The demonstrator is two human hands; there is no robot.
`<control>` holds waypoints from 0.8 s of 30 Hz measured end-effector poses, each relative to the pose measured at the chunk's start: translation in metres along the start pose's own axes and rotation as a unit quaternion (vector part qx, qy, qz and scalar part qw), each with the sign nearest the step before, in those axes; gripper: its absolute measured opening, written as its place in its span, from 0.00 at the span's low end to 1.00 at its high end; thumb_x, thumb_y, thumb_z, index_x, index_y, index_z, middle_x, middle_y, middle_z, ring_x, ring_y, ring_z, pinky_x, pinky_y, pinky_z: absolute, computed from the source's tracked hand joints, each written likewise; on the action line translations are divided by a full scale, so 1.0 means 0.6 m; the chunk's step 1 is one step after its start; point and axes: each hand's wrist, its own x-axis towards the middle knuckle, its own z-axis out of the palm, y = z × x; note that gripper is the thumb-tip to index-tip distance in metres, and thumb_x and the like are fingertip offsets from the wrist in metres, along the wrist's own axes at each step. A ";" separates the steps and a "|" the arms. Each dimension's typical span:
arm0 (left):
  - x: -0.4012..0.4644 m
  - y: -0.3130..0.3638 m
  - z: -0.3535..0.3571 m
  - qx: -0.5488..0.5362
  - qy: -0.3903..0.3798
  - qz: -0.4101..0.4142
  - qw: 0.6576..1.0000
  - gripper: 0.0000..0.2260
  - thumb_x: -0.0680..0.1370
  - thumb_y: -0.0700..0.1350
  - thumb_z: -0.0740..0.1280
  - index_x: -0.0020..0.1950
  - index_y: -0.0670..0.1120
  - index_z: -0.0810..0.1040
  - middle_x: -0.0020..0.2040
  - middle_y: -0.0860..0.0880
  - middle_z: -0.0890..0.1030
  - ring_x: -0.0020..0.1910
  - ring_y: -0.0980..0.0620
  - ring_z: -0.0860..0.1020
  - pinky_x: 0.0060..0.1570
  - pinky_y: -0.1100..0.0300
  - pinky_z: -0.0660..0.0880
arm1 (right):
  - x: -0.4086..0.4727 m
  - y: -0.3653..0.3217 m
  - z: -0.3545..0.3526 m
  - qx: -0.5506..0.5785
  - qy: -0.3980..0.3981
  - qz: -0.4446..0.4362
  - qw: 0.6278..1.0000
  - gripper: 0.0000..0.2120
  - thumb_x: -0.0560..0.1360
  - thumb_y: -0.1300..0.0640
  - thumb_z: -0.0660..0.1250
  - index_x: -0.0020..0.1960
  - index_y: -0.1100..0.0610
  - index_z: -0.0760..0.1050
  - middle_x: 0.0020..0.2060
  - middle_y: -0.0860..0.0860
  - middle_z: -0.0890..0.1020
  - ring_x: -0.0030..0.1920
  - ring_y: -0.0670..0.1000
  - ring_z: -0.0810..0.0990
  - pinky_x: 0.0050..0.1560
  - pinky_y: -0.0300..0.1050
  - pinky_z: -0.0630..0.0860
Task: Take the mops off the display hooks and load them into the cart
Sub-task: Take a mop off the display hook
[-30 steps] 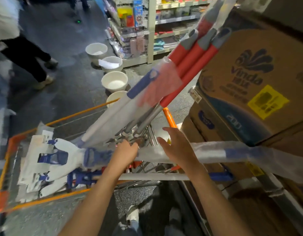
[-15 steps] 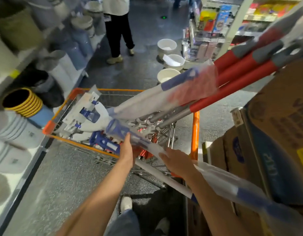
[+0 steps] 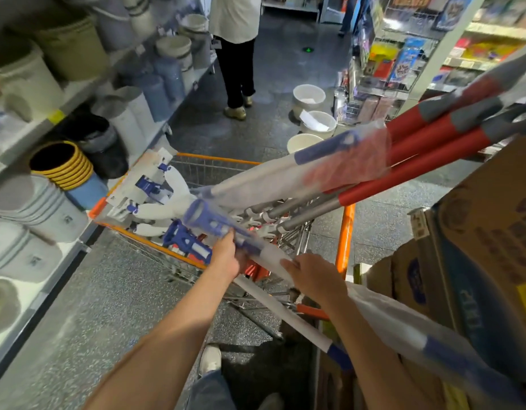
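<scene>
- The left hand (image 3: 226, 255) has its fingers curled round the blue collar of a plastic-wrapped mop (image 3: 285, 258), just above the near rim of the cart (image 3: 344, 232).
- The right hand (image 3: 313, 276) rests on the same mop's white handle, fingers bent over it; how tightly it grips I cannot tell.
- That mop runs from the cart's middle back over the near right corner.
- Red-handled mops (image 3: 418, 164) lean out over the cart's right edge, beside cardboard boxes (image 3: 477, 247).
</scene>
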 end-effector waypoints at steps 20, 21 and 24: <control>-0.171 0.255 -0.097 -0.008 -0.040 0.311 0.950 0.13 0.84 0.43 0.63 0.66 0.40 0.75 0.48 0.46 0.80 0.33 0.57 0.81 0.31 0.64 0.78 | -0.038 -0.259 -0.160 -0.004 0.020 -0.203 0.979 0.22 0.83 0.38 0.51 0.36 0.50 0.63 0.35 0.50 0.74 0.38 0.54 0.74 0.40 0.47 0.68; -0.186 0.271 -0.108 -0.023 -0.043 0.322 0.946 0.16 0.84 0.45 0.63 0.70 0.39 0.73 0.48 0.46 0.80 0.33 0.57 0.81 0.32 0.64 0.78 | -0.041 -0.276 -0.162 -0.003 0.022 -0.218 0.976 0.21 0.83 0.39 0.52 0.37 0.49 0.64 0.34 0.50 0.74 0.38 0.54 0.73 0.38 0.47 0.67; -0.221 0.321 -0.138 -0.055 -0.062 0.349 0.934 0.15 0.84 0.50 0.63 0.66 0.43 0.74 0.46 0.46 0.82 0.40 0.54 0.82 0.40 0.59 0.81 | -0.053 -0.325 -0.172 0.038 0.032 -0.254 0.966 0.21 0.83 0.41 0.56 0.33 0.47 0.61 0.29 0.47 0.71 0.32 0.50 0.71 0.32 0.47 0.64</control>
